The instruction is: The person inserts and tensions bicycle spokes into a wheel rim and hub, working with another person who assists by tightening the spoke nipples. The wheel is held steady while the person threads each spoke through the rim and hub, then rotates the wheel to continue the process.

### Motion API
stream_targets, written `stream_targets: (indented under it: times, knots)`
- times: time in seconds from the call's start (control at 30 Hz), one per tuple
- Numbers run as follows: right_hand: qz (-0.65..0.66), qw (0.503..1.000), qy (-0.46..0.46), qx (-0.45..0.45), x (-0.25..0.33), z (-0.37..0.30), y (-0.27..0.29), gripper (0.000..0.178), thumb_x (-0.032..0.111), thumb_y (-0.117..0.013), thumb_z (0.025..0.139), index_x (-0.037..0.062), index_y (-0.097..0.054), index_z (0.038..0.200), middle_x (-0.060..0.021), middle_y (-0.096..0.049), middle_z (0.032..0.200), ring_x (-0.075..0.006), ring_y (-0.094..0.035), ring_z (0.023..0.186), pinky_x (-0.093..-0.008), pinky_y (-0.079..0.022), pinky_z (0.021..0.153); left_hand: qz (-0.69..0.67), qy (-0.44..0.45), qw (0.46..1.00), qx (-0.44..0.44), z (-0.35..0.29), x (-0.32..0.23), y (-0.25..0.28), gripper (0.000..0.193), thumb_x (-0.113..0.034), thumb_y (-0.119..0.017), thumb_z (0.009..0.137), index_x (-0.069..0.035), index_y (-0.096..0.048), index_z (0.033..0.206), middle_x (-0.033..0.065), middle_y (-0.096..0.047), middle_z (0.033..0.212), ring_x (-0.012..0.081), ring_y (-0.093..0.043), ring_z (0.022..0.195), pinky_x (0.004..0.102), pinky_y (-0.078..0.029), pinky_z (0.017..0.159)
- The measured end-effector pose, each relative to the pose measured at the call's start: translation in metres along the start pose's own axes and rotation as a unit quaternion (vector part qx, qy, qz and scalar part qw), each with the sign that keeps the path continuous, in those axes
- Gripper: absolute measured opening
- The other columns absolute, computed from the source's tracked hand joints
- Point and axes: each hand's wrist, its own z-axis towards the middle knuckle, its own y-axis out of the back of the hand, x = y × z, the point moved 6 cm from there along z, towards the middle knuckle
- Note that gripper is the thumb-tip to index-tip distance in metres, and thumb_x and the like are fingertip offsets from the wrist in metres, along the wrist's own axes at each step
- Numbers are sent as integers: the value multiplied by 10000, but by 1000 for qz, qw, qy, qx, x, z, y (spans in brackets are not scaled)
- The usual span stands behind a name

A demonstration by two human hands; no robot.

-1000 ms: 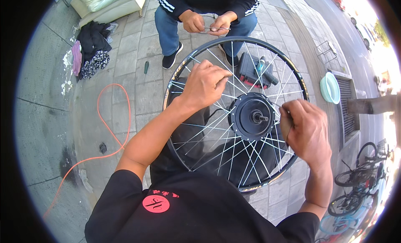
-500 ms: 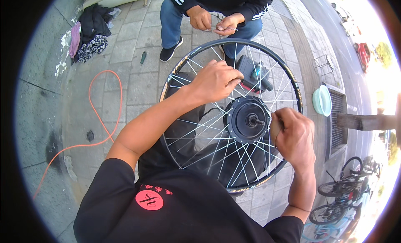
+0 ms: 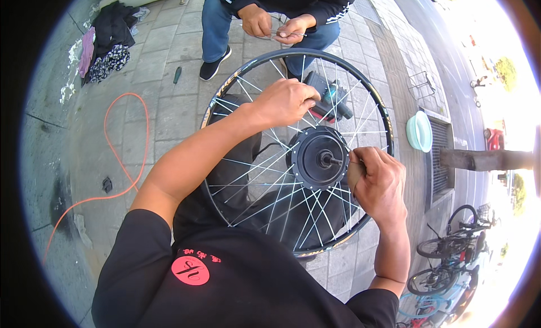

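The right hand [image 3: 376,181] has closed in on the hub motor [image 3: 310,161], which lies immediately left within the spoked wheel [image 3: 227,86], axle stub [image 3: 336,161] toward that hand; it curls, the farther left hand [image 3: 286,102] looks pinched, any grasp indiscernible.

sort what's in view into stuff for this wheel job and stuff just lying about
Likely for the job:
- rim, hub, spokes
- thin rod held opposite
- perhaps toolbox, power tool, screwdriver; nobody holds these

Seemingly just lying about:
- clothes
- orange cord
- basin
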Motion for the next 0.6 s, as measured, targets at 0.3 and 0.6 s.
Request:
stream_targets:
  times: [0.3,0.6]
  knots:
    - [24,999,-26,-4,-1,-7,0,97,32,-788,906,18,-714,966,-139,-686,788,-340,-687,685,-427,-534,638,15,46,999,25,-4,6,-5,214,-211,-675,1023,-73,-775,1153,143,-790,1079,375,-719,1066,501,-537,965]
    - [21,1000,-15,-16,2,-15,9,122,19,-770,928,11,-711,1034,-123,-665,777,-327,-663,657,-420,-525,627,19,57,998,27,-5,2,-2,194,-198,-690,1014,-79,-779,1138,145,-791,1062,373,-722,1061,499,-538,957]
